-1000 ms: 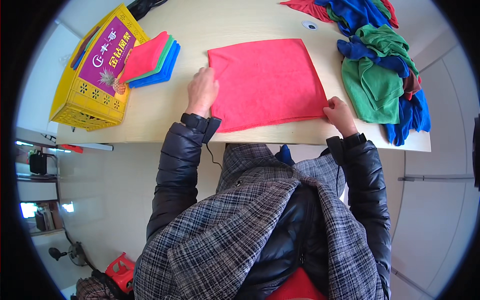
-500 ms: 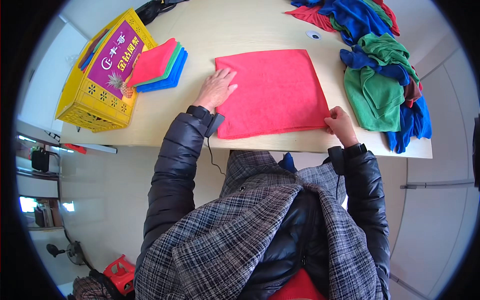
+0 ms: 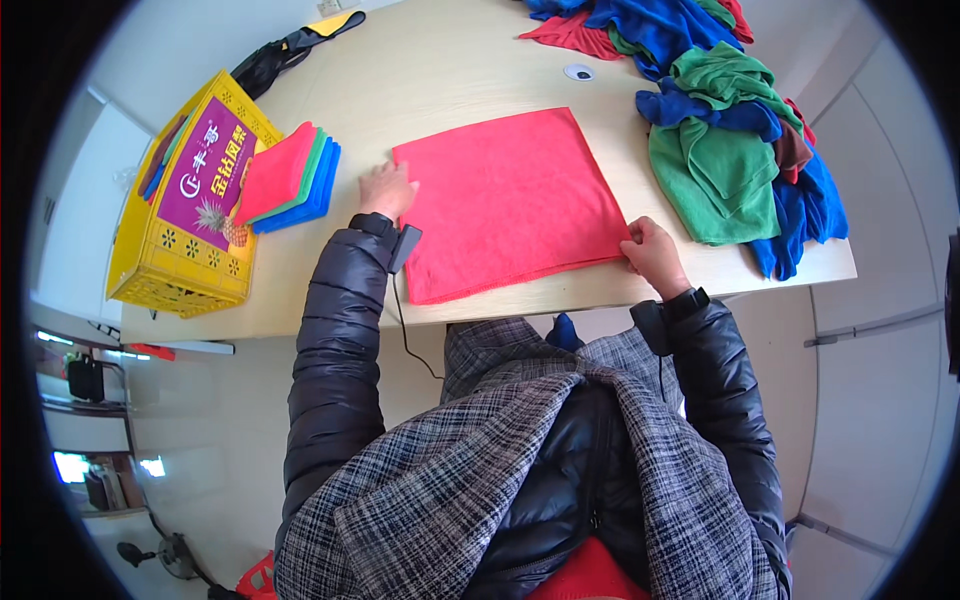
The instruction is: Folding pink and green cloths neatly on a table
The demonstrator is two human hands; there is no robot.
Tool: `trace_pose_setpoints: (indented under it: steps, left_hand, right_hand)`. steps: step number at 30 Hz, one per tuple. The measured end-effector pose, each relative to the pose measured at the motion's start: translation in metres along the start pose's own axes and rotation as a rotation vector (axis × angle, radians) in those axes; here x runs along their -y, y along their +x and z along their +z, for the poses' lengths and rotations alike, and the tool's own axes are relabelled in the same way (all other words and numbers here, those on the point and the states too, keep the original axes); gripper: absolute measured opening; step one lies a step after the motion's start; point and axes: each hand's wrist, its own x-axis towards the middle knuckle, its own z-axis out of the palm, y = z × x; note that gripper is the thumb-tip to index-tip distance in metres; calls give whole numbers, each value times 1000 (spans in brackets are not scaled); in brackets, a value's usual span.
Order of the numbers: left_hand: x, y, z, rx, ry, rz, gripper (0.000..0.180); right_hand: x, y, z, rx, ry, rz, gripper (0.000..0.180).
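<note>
Head view: left hand (image 3: 387,190) loosely spread at left edge of red cloth (image 3: 508,205); right hand (image 3: 654,257) pinches right corner; uneven tug could skew it.

The right grip (image 3: 655,257) covers the near right corner of the red cloth (image 3: 505,205), the yellow crate (image 3: 175,275) hides all but the tops of its contents (image 3: 163,155), the top edge crops the loose cloth pile (image 3: 715,185), and the lower edge crops a red plastic object (image 3: 264,571).
</note>
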Motion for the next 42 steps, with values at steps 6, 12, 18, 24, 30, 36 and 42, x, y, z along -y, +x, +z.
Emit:
trace_pose_setpoints:
  steps: [6, 12, 18, 24, 30, 36, 42]
  left_hand:
    - [-85, 16, -42, 108, -24, 212, 68]
    - [-158, 31, -29, 117, -130, 380, 70]
    - [-174, 24, -60, -200, -521, 660, 41]
    - [-241, -132, -243, -62, -640, 1260, 14]
    - [-219, -204, -236, -650, -969, 1449, 7]
    - [-193, -222, -241, -609, -1049, 1443, 7]
    - [-198, -223, -242, -586, -1061, 1352, 7]
  right_hand:
    - [-5, -16, -2, -2, -25, -42, 20]
    - [-14, -32, -1, -56, -52, -77, 23]
    - [0, -45, 2, -37, 11, -33, 24]
    - [-28, -36, -7, -64, 24, -87, 26]
    - [-15, -41, -1, 22, 145, -27, 22]
    - [-15, -39, 1, 59, 145, -18, 23]
    - [-7, -48, -5, 23, 168, 5, 25]
